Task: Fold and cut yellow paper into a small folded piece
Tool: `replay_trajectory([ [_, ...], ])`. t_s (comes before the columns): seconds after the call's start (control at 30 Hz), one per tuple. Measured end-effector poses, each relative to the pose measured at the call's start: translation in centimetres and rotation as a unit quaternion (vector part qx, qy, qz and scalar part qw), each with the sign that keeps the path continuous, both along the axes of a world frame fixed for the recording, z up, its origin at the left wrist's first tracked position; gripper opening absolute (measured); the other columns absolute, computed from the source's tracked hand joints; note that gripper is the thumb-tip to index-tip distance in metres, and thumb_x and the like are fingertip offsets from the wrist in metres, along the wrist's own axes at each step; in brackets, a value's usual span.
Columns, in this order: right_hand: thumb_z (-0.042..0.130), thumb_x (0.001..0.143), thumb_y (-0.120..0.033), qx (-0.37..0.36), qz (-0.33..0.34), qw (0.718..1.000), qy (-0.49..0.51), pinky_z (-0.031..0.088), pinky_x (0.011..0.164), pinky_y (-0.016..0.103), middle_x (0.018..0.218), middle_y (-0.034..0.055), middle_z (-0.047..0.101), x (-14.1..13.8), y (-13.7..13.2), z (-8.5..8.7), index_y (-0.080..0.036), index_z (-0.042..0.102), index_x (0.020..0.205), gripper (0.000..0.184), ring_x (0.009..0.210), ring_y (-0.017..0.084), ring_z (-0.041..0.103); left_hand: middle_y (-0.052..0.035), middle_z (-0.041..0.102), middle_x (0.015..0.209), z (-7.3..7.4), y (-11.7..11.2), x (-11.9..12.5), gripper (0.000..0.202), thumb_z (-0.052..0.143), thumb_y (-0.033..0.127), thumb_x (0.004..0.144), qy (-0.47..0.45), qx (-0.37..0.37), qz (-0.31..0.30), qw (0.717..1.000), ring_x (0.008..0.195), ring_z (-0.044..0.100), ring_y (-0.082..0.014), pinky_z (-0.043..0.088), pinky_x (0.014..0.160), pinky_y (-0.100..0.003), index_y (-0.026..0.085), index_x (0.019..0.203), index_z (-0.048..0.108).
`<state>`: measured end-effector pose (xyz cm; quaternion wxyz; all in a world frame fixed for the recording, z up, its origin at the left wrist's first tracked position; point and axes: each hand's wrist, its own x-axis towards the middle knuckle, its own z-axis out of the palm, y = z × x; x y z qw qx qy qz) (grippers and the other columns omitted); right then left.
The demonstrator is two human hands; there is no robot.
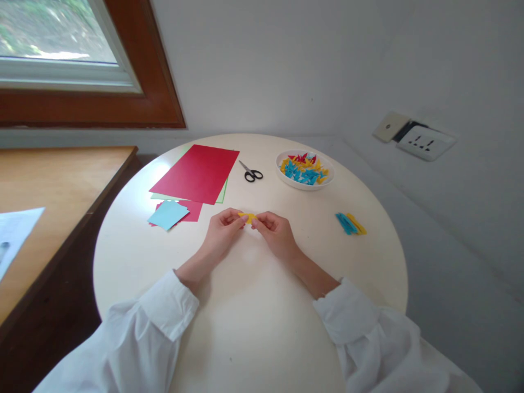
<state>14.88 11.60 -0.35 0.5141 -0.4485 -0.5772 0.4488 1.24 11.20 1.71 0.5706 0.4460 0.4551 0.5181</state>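
Note:
Between my two hands, above the middle of the round table, is a small piece of folded yellow paper (248,218). My left hand (225,226) pinches its left end between thumb and fingers. At the other end, my right hand (273,228) grips it the same way. Fingertips cover parts of the paper, so its full shape is hidden. Beyond the hands, black-handled scissors (251,174) lie with their blades pointing away. A white bowl (305,186) at the back right holds many small folded paper pieces in blue, yellow and red.
Red and green paper sheets (196,173) lie at the back left. Nearer are light blue and red paper squares (168,214). Folded blue and yellow strips (350,223) rest at the right. A wooden desk (61,185) stands left of the white table (262,327); walls rise behind.

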Motion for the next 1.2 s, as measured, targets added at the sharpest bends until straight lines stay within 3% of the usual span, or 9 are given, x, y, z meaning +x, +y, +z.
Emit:
replay_trajectory([
  [0.33,0.059,0.071,-0.038,0.008,-0.041,0.999,0.034,0.046,0.06,0.027,0.061,-0.0003,0.061,0.16,0.2,0.04,-0.018,0.059,0.07,0.019,0.059,0.013,0.057,0.0002,0.059,0.06,0.01,0.07,-0.15,0.016,0.067,0.03,0.062,0.013,-0.007,-0.007,1.0,0.059,0.051,-0.0105,0.038,0.059,-0.023,0.015,0.06,0.062],
  [0.57,0.063,0.067,-0.039,-0.024,-0.025,0.998,0.049,0.046,0.06,0.026,0.063,0.0002,0.063,0.11,0.15,0.3,-0.018,0.06,0.072,0.022,0.06,0.013,0.057,-0.0003,0.06,0.06,0.11,-0.09,-0.16,0.014,0.068,0.028,0.062,-0.006,-0.011,-0.022,1.0,0.059,0.051,-0.0104,0.038,0.058,-0.023,0.015,0.059,0.064],
  [0.97,0.061,0.07,-0.034,0.01,-0.021,0.999,0.03,0.045,0.06,0.026,0.061,-0.0001,0.062,0.18,-0.11,0.57,-0.017,0.059,0.064,0.018,0.06,0.013,0.057,0.0,0.059,0.06,-0.53,-0.04,-0.25,0.019,0.067,0.033,0.065,0.033,0.016,-0.036,0.999,0.056,0.049,-0.0093,0.036,0.053,-0.022,0.014,0.061,0.064],
  [1.2,0.061,0.07,-0.034,0.025,-0.007,0.999,-0.02,0.04,0.053,0.023,0.058,-0.0007,0.059,0.27,-0.24,0.59,-0.017,0.058,0.061,0.02,0.054,0.011,0.052,-0.0032,0.065,0.072,-0.43,-0.02,-0.28,0.018,0.064,0.032,0.069,0.07,0.055,-0.038,0.995,0.068,0.057,-0.0135,0.042,0.065,-0.024,0.014,0.072,0.066],
])
